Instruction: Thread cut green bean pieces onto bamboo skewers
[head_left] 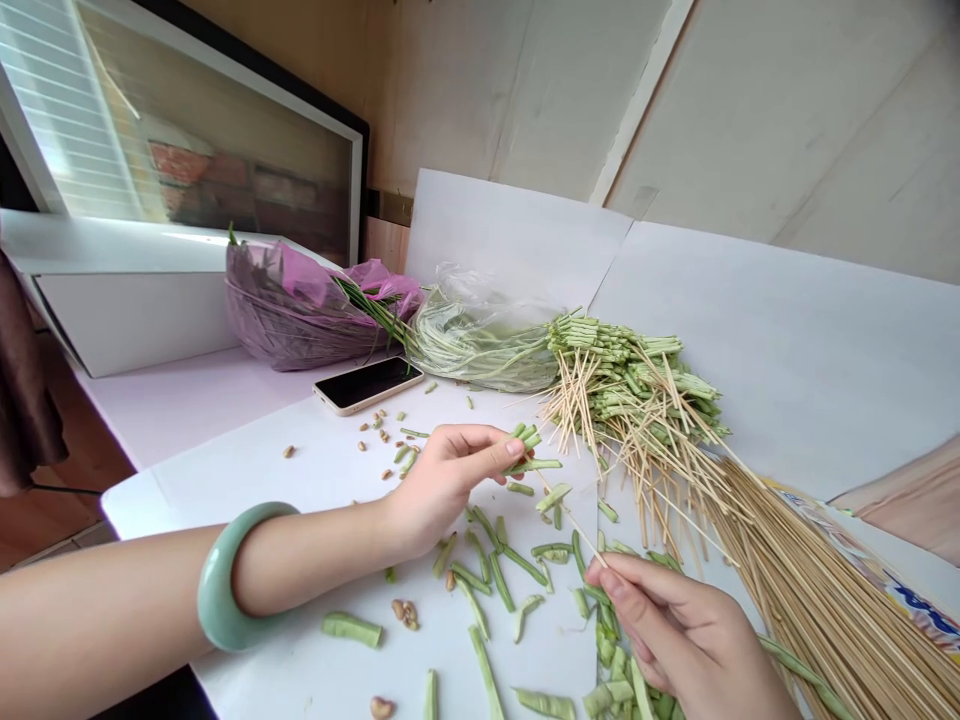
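Observation:
My left hand (446, 485), with a pale green bangle (225, 580) on the wrist, pinches several short green bean pieces (529, 437) between thumb and fingers. A thin wooden skewer (576, 522) runs from those pieces down to my right hand (675, 625), whose thumb and forefinger grip its lower end. Whether the skewer's tip passes through every piece is hidden by my left fingers. Below and between both hands lie loose cut bean pieces (495, 575) on the white table (300, 560).
Filled bean skewers (630, 370) are piled at the back right, above a long bundle of bare skewers (832, 580). A phone (367, 384) lies near a purple bag (300, 310) and a clear bag of long beans (480, 335). Brown bean seeds (405, 612) are scattered about.

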